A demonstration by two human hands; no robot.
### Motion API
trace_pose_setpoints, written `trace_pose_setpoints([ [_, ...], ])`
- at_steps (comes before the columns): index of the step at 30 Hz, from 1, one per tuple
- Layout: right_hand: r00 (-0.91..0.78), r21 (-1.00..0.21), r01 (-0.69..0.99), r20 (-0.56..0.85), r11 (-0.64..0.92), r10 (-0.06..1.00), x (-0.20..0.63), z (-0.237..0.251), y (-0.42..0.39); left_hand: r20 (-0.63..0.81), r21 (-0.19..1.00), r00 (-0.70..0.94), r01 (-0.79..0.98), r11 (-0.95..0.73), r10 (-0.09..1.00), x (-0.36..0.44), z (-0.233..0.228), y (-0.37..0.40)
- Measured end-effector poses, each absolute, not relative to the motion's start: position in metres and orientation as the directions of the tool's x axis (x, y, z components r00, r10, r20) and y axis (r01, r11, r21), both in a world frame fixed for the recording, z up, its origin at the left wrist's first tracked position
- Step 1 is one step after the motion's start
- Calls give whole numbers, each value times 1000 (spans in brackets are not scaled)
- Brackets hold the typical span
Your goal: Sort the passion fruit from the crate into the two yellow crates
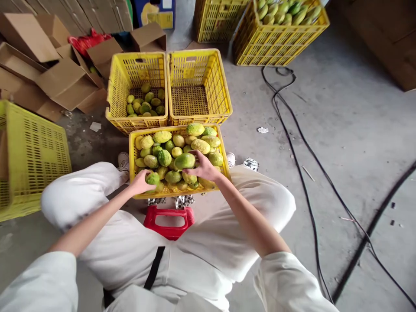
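A shallow yellow plastic crate full of oval green-yellow fruit stands between my knees. My right hand grips a large green fruit from its right side, over the middle of the pile. At the crate's front left corner, my left hand has its fingers curled round a smaller green fruit. Part of that fruit is hidden by the hand. Beside the right hand lies a yellow, bumpy fruit. A rounder green fruit rests between the two hands.
Behind are two deep yellow crates: the left crate has some fruit at its bottom, the right crate shows a bare bottom. A fuller crate stands farther back. Cardboard boxes lie left, black cables right, a red stool under me.
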State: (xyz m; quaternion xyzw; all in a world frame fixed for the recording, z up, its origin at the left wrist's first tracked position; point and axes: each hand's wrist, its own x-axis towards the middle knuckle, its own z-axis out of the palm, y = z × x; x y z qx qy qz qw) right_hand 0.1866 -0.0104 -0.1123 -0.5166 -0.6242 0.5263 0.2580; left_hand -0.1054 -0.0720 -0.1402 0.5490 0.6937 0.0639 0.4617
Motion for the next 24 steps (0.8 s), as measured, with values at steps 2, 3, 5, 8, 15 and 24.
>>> trace_pose_setpoints([
  [2, -336, -945, 288, -251, -154, 908, 188, -107, -9, -631, 695, -30, 422, 582, 775, -98, -123, -55],
  [3, -346, -952, 239, -267, -191, 900, 189, -104, -8, -674, 705, -31, 270, 655, 738, -93, -113, -45],
  [5, -373, -955, 130, -298, -268, 879, 190, -97, -7, -734, 679, 47, 39, 733, 677, -83, -92, -27],
  [8, -377, -936, -11, -321, -351, 869, 189, -89, -5, -727, 653, 127, -175, 737, 674, -67, -69, -6],
  [15, -264, -873, -185, -398, -451, 879, 180, -93, 5, -710, 592, 173, -379, 711, 683, -44, -69, 6],
  [24, -220, -834, -281, -426, -475, 878, 183, -87, 20, -659, 629, 206, -377, 680, 723, -44, -76, 21],
])
